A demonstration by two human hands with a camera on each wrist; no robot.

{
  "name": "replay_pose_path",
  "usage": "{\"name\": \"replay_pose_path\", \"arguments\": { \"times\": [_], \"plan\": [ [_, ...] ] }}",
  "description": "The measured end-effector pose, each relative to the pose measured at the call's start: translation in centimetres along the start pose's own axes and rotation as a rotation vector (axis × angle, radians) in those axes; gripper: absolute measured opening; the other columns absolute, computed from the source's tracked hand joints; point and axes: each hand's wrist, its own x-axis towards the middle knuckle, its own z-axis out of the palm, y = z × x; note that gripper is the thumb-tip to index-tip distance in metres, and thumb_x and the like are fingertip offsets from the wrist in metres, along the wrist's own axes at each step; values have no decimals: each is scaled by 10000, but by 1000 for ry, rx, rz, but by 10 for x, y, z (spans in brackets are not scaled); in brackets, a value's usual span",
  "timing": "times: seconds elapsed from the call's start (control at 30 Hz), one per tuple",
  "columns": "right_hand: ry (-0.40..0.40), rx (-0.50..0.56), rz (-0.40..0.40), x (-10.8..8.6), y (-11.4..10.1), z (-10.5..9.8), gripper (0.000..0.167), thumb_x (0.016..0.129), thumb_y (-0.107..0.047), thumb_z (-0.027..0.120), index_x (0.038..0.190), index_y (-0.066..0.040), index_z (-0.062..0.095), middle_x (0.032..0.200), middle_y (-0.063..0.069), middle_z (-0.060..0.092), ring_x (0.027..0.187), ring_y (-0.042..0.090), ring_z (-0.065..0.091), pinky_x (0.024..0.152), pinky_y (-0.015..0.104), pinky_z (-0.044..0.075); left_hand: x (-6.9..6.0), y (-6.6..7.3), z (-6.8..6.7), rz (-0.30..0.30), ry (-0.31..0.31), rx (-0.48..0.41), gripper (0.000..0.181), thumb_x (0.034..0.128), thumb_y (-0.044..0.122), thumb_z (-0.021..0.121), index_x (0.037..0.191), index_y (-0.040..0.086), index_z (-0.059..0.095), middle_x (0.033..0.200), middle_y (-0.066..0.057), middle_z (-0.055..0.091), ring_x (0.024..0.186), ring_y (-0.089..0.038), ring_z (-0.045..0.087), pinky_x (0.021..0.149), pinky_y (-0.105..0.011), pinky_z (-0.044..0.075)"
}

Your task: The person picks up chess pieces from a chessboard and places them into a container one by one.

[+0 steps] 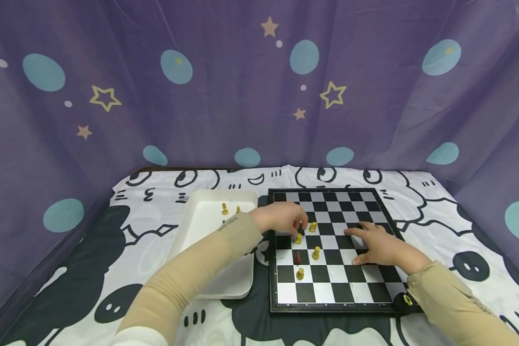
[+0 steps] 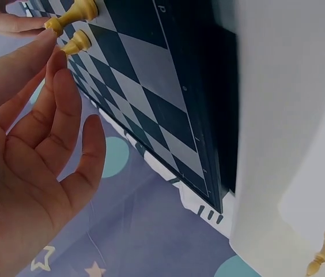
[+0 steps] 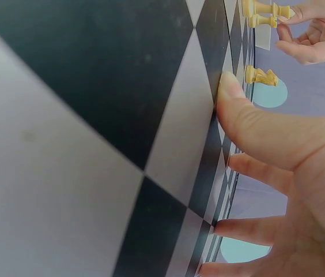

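Tray (image 1: 198, 226) left, partly blocked by left sleeve (image 1: 199, 268); left hand (image 1: 281, 216) pinches yellow chess piece (image 1: 298, 239), red piece (image 1: 297, 258) nearer; right hand (image 1: 378, 246) spread on board (image 1: 337, 274), holding nothing.

curtained booth, starry drapes (image 1: 225, 72), cartoon tablecloth (image 1: 129, 254)

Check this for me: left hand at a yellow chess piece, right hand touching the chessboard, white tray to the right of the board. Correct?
Not quite: the white tray sits to the left of the chessboard, not the right, as the head view shows. The rest stands: the left hand is at a yellow chess piece and the right hand touches the chessboard.
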Motion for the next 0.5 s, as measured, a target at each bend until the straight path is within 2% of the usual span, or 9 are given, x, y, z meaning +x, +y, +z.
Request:
{"name": "replay_pose_path", "arguments": {
  "times": [0.3, 0.5],
  "plan": [
    [9, 0, -4, 0, -1, 1, 770, 672, -423, 806, 1319, -111, 527, 1397, 365, 318, 1217, 637, 300, 888, 717, 343, 0, 1, -1, 10, -19, -2, 172, 851, 115, 705, 1020, 146, 717, 841, 33, 633, 743, -72, 531, 674, -198, 442],
    [7, 2, -8, -1, -1, 0, 772, 674, -421, 804, 1321, -104, 525, 1395, 370, 317, 1216, 641, 296, 885, 719, 344, -1, 0, -1, 14, -47, -29, 170, 865, 98, 686, 1028, 139, 712, 839, 35, 629, 735, -70, 524, 679, -196, 444]
  ]
}}
